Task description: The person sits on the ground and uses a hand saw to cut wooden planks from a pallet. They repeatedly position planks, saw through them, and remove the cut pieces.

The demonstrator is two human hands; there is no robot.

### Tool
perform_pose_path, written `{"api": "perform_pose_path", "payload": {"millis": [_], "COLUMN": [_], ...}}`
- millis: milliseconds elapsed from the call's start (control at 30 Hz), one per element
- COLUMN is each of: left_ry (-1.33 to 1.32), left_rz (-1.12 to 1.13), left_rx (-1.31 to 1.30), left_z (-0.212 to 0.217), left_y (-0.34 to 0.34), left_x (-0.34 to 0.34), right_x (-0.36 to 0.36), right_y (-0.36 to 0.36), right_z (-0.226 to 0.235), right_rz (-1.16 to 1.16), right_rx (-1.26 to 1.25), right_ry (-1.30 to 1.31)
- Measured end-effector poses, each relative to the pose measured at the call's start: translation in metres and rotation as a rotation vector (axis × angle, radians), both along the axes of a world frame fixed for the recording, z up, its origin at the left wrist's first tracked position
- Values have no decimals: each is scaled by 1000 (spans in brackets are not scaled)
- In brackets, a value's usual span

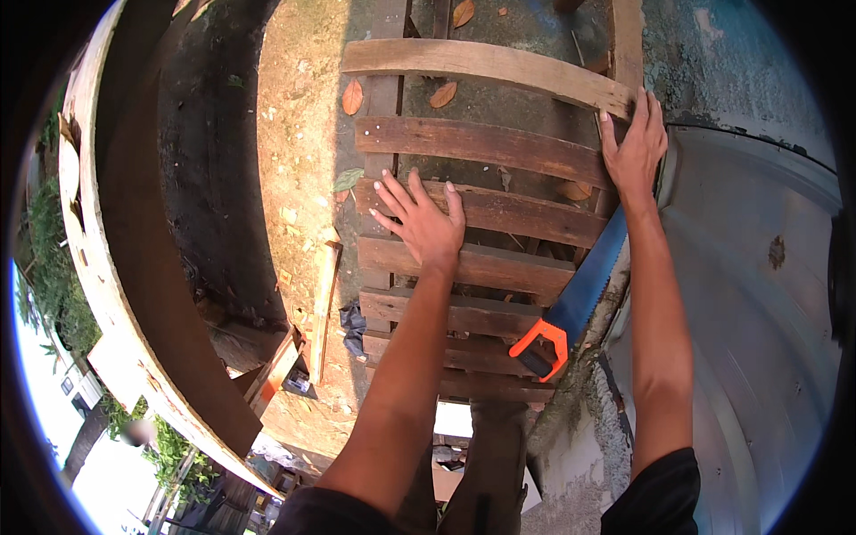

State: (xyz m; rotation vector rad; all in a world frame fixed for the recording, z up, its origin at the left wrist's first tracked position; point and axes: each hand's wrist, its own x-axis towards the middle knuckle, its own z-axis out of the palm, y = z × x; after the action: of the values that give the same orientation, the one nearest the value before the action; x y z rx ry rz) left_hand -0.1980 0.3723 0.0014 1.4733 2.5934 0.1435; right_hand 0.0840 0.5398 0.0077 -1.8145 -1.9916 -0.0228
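A pale wooden slat (481, 64) lies at twelve o'clock, likely stiff and light, best held by its ends; the right hand (635, 152) touches its two-o'clock end, grip unclear, and the left hand (424, 221) spreads wide on a brown slat (526, 216).

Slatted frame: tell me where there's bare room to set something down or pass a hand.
Mostly bare: upper sunlit ground between the dark strip and frame; gap between pale slat and next slat. Crowded: right edge, with saw and right hand.
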Motion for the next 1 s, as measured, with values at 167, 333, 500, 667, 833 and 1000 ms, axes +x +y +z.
{"api": "perform_pose_path", "payload": {"millis": [167,333,500,667,833,1000], "left_ry": [9,-1,-13,10,-10,-9], "left_rz": [-8,-3,-16,2,3,7], "left_rx": [50,68,88,71,68,41], "left_z": [-4,-3,-5,-4,-2,-1], "left_y": [-2,-5,-2,-5,-3,-4], "left_x": [0,-2,0,-1,0,-1], "right_x": [0,-14,7,29,45,23], "right_y": [7,16,36,39,24,11], "right_z": [2,12,4,-12,-11,3], "right_rz": [153,176,308,380,341,142], "right_rx": [10,-67,-152,-88,-38,-19], "right_ry": [-210,-228,-91,-133,-126,-42]}}
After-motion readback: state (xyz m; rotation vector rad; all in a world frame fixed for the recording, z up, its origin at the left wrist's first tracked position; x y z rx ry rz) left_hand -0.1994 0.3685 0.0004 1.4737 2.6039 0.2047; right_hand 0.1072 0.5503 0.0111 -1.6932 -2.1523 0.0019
